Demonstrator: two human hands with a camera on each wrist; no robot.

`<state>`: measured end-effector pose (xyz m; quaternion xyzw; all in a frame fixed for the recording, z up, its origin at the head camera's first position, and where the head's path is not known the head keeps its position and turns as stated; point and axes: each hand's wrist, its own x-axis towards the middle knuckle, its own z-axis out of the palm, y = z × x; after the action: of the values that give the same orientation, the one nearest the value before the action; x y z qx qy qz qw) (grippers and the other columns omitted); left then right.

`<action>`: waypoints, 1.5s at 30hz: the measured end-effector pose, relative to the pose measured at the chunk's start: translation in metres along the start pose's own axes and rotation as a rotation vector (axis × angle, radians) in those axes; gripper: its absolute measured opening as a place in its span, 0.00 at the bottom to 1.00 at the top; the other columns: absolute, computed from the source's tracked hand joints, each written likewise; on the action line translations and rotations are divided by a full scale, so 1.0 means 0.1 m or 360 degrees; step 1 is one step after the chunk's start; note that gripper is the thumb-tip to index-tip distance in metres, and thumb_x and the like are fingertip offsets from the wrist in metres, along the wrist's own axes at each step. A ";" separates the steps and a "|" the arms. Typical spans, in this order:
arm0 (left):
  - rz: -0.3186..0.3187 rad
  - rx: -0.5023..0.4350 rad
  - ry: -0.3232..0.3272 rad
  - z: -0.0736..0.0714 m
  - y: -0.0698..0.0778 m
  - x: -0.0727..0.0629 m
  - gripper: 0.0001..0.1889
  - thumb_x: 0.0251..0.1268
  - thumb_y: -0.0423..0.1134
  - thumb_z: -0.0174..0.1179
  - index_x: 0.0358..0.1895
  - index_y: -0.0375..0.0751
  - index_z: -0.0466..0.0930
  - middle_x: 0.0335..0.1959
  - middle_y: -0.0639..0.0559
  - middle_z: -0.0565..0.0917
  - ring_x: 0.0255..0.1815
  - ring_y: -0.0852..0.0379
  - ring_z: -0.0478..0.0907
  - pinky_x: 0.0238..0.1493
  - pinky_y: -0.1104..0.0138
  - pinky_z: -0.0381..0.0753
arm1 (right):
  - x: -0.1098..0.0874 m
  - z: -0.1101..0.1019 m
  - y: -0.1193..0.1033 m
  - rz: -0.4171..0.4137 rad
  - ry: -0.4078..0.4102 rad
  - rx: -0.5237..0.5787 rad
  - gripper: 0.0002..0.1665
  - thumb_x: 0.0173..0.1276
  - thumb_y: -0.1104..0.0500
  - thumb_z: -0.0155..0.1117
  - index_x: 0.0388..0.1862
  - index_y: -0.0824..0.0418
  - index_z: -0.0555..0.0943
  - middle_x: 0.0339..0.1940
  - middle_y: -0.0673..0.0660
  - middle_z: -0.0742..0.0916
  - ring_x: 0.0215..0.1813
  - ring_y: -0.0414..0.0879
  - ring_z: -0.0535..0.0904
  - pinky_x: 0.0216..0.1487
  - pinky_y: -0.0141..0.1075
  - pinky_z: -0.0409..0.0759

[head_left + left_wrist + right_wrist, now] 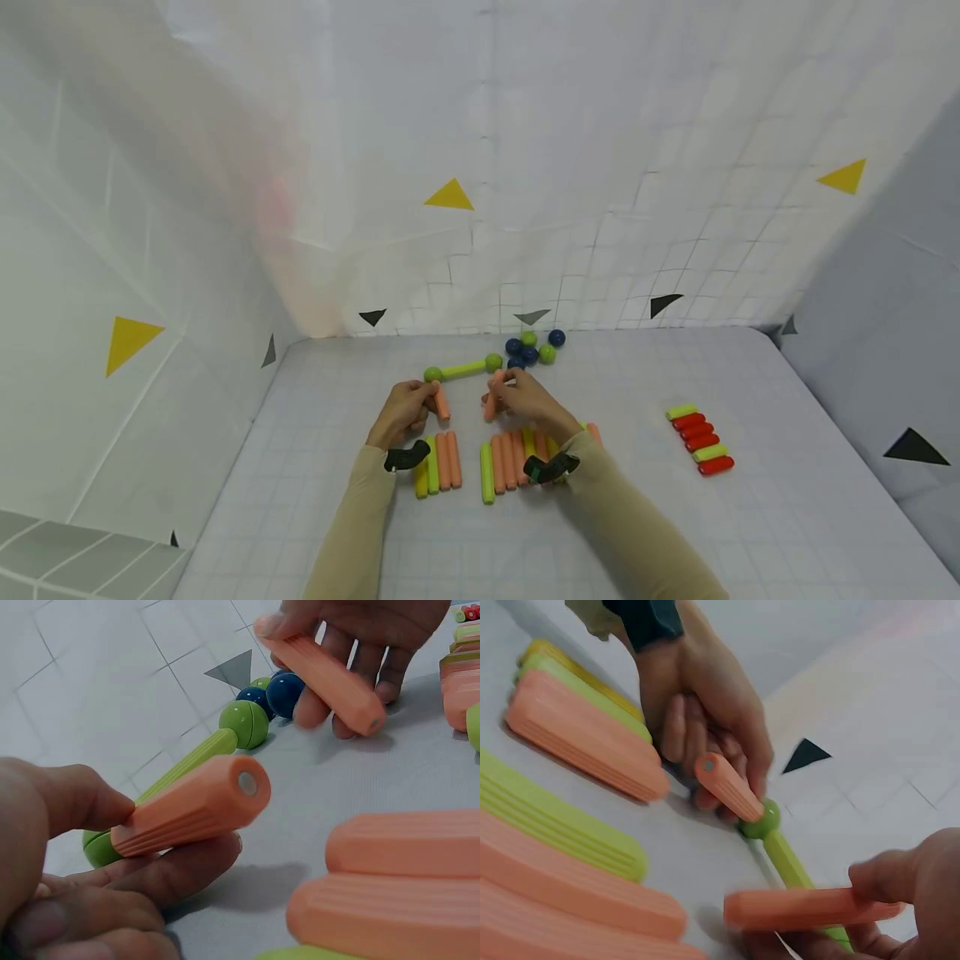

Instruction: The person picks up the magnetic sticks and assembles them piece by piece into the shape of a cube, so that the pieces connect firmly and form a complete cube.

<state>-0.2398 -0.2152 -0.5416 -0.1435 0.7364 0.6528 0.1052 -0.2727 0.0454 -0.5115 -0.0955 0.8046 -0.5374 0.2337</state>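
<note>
Between thumb and fingers, my left hand (407, 408) pinches an orange stick (196, 802) with a small metal disc in its end. Its far end is right at a green ball (432, 374). My right hand (528, 395) pinches a second orange stick (322, 675), tilted in the left wrist view. That stick is close below another green ball (244, 724). A lime-green stick (463, 369) joins the two green balls in a bar lying on the table, beyond both hands.
Several blue and green balls (547, 354) cluster at the back. Orange, lime and yellow sticks lie in a left row (443, 461) and a right row (498, 463) near the wrists. Short red and lime sticks (699, 437) lie at the right. A white wall rises behind.
</note>
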 end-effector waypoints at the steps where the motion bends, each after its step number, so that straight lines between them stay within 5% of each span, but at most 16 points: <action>1: 0.0003 -0.0001 0.0000 0.00 0.00 0.00 0.16 0.82 0.48 0.58 0.45 0.36 0.82 0.27 0.52 0.81 0.14 0.64 0.57 0.17 0.72 0.60 | 0.01 -0.02 0.00 -0.0016 0.0024 0.0014 0.28 0.86 0.47 0.54 0.69 0.68 0.72 0.52 0.63 0.91 0.53 0.52 0.89 0.52 0.43 0.84; 5: -0.0011 -0.0014 0.0001 -0.01 0.02 0.00 0.16 0.82 0.48 0.59 0.46 0.36 0.82 0.28 0.52 0.81 0.15 0.64 0.58 0.17 0.71 0.60 | 0.02 -0.05 0.03 -0.0034 0.0205 -0.0114 0.29 0.83 0.44 0.58 0.66 0.67 0.74 0.45 0.60 0.92 0.44 0.48 0.88 0.44 0.37 0.82; 10: -0.0036 -0.0006 -0.0003 0.01 0.04 0.00 0.16 0.82 0.49 0.58 0.47 0.37 0.82 0.29 0.52 0.81 0.16 0.64 0.59 0.18 0.72 0.61 | 0.04 -0.05 0.09 -0.0011 0.0376 -0.0278 0.31 0.77 0.43 0.66 0.65 0.66 0.81 0.51 0.62 0.90 0.48 0.50 0.85 0.49 0.40 0.82; 23: -0.0028 -0.0001 -0.0001 0.02 0.02 0.01 0.17 0.82 0.49 0.59 0.46 0.36 0.82 0.28 0.52 0.81 0.15 0.65 0.59 0.18 0.71 0.60 | 0.05 -0.07 0.18 0.0102 0.0360 -0.0090 0.30 0.72 0.51 0.72 0.68 0.61 0.80 0.59 0.63 0.87 0.47 0.49 0.83 0.40 0.33 0.82; 33: -0.0067 -0.0011 0.0029 0.03 0.00 0.00 0.17 0.80 0.51 0.61 0.45 0.38 0.83 0.28 0.53 0.82 0.15 0.65 0.59 0.19 0.72 0.60 | 0.02 -0.15 0.30 0.0043 0.0302 0.0289 0.34 0.66 0.62 0.75 0.69 0.63 0.75 0.66 0.68 0.84 0.56 0.55 0.83 0.43 0.37 0.83; 39: -0.0066 0.0006 0.0005 0.02 -0.01 -0.02 0.18 0.81 0.50 0.59 0.40 0.38 0.86 0.24 0.54 0.83 0.13 0.64 0.58 0.19 0.70 0.61 | 0.05 -0.22 0.41 0.0044 0.0323 0.0440 0.31 0.66 0.61 0.78 0.65 0.67 0.77 0.59 0.66 0.87 0.53 0.50 0.87 0.49 0.35 0.85; 45: -0.0119 -0.0179 -0.0023 -0.03 0.02 -0.04 0.17 0.78 0.48 0.61 0.39 0.37 0.88 0.26 0.52 0.85 0.15 0.64 0.59 0.20 0.70 0.61 | 0.13 -0.24 0.41 0.0104 0.0366 0.0603 0.29 0.72 0.57 0.75 0.63 0.69 0.73 0.44 0.65 0.93 0.37 0.46 0.92 0.40 0.36 0.89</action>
<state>-0.2369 -0.2173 -0.5384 -0.1718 0.6919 0.6898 0.1267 -0.2917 0.0766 -0.5446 0.0382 0.7134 -0.6784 0.1715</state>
